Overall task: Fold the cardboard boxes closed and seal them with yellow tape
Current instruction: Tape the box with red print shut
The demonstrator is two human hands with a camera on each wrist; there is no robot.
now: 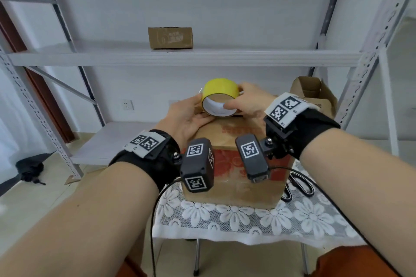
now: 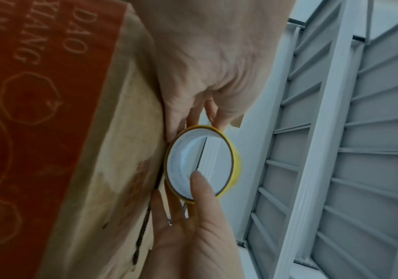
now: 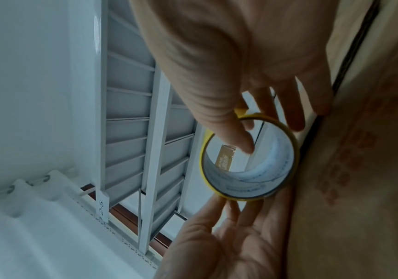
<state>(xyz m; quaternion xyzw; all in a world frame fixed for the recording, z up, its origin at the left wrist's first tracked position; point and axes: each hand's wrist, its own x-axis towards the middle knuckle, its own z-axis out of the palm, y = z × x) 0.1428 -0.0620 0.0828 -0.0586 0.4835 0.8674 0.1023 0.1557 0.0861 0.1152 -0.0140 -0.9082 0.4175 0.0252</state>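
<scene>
step: we find the tape end, top flaps already down.
tape roll: 12 o'clock edge of box on the desk.
right hand: fingers grip roll, thumb inside core.
left hand: fingers cradle roll underneath.
tip: steady roll, peel slowly.

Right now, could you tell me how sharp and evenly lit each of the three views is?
Head view: bright and mostly sharp, shelf uprights bowed by the wide lens, tape roll clear between the left hand and right hand. Left wrist view: dimmer, the printed box softly blurred. Right wrist view: the near right hand smeared and shadowed, the roll's core readable.
</scene>
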